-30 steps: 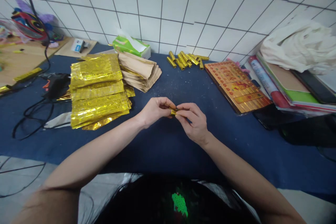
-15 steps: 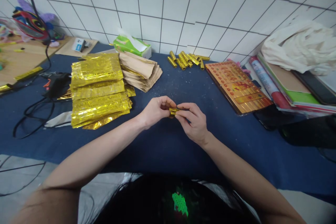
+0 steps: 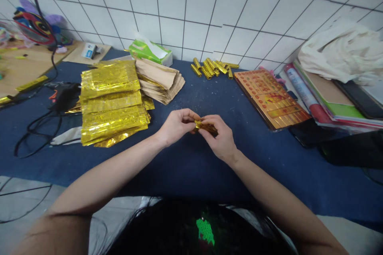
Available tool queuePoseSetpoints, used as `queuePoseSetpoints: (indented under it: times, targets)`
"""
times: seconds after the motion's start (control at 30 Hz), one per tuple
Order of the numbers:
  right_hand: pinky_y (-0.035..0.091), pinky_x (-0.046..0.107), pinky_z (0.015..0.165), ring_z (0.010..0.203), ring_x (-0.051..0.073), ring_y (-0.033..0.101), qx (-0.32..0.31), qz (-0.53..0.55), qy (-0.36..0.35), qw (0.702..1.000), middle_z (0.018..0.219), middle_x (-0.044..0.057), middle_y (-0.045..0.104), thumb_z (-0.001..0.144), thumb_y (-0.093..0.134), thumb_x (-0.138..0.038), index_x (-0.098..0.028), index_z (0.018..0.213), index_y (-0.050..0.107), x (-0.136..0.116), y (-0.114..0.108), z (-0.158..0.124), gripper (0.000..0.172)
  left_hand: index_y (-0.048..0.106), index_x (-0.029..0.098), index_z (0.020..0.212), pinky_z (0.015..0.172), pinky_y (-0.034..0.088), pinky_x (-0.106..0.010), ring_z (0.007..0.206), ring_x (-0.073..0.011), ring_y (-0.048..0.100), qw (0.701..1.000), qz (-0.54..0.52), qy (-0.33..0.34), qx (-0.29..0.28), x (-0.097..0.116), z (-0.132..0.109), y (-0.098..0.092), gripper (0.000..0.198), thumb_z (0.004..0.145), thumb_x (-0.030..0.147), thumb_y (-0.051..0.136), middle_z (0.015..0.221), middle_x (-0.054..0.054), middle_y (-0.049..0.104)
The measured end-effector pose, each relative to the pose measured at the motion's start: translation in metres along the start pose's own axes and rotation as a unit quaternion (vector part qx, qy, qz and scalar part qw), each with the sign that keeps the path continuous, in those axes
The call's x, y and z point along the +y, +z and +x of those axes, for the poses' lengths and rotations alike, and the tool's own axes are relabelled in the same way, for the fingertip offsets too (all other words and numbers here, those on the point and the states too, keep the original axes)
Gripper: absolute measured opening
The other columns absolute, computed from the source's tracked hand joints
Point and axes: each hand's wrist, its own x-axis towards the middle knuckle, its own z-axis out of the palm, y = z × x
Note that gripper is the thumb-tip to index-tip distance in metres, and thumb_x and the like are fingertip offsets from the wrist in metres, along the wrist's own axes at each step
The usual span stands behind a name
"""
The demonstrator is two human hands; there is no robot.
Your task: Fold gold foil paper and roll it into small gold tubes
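Gold piece (image 3: 198, 125) at scene centre, over the blue cloth (image 3: 179, 171), between my hands. Left hand (image 3: 176, 128) pinches its left end, thumb nearly closed to fingers; right hand (image 3: 220, 137) pinches the right part, equally narrow. Step in hand, judged: rolling or folding it; fingers hide which. Next move seems to call for light, even fingertip pressure. Farther out: gold sheets (image 3: 112, 117) left, brown stack (image 3: 158, 72) far left of centre, tubes (image 3: 209, 68) far, orange packet (image 3: 269, 97) right.
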Motion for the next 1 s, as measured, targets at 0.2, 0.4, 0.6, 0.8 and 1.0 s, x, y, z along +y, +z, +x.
queuePoseSetpoints:
  times: [0.2, 0.4, 0.6, 0.8, 1.0]
  targets:
    - [0.051, 0.034, 0.076, 0.081, 0.017, 0.062, -0.043, 0.068, 0.102, 0.992, 0.089, 0.003, 0.063, 0.078, 0.059, -0.03, -0.022, 0.095, 0.056, 0.002, 0.001, 0.0, 0.02, 0.059, 0.011, 0.074, 0.054, 0.047, -0.02, 0.055, -0.0072, 0.057, 1.0, 0.025, 0.018, -0.002, -0.001, 0.001, -0.001, 0.013, 0.061, 0.009, 0.059, 0.065, 0.001, 0.063]
    - [0.05, 0.034, 0.076, 0.081, 0.017, 0.062, -0.045, 0.066, 0.119, 0.99, 0.089, 0.004, 0.063, 0.079, 0.057, -0.031, -0.021, 0.095, 0.058, 0.001, 0.001, 0.0, 0.018, 0.061, 0.011, 0.077, 0.056, 0.048, -0.023, 0.059, -0.0094, 0.058, 0.998, 0.057, 0.03, -0.003, 0.0, -0.002, 0.0, 0.013, 0.065, 0.016, 0.059, 0.069, -0.001, 0.063]
    - [0.05, 0.032, 0.073, 0.078, 0.016, 0.061, -0.031, 0.08, 0.113, 0.99, 0.086, 0.004, 0.063, 0.079, 0.057, -0.032, -0.02, 0.092, 0.059, 0.001, 0.001, 0.001, 0.018, 0.062, 0.013, 0.078, 0.059, 0.046, -0.022, 0.059, -0.0085, 0.055, 0.989, 0.12, 0.086, -0.01, -0.002, -0.003, -0.003, 0.014, 0.068, 0.023, 0.064, 0.068, 0.0, 0.062]
    - [0.048, 0.029, 0.066, 0.071, 0.013, 0.058, -0.009, 0.066, 0.078, 0.995, 0.078, 0.002, 0.062, 0.082, 0.053, -0.027, -0.019, 0.085, 0.061, -0.005, -0.002, 0.003, 0.012, 0.063, 0.014, 0.075, 0.057, 0.046, -0.021, 0.06, -0.0095, 0.057, 0.985, 0.144, 0.098, -0.013, -0.007, -0.003, -0.003, 0.012, 0.072, 0.026, 0.063, 0.068, 0.0, 0.063]
    - [0.047, 0.026, 0.062, 0.065, 0.012, 0.057, 0.01, 0.063, 0.09, 0.994, 0.073, 0.001, 0.061, 0.081, 0.053, -0.027, -0.019, 0.082, 0.062, -0.002, -0.001, 0.003, 0.012, 0.062, 0.013, 0.072, 0.051, 0.047, -0.02, 0.055, -0.0087, 0.055, 0.988, 0.133, 0.077, 0.004, -0.014, -0.003, 0.001, 0.012, 0.073, 0.025, 0.061, 0.064, 0.001, 0.061]
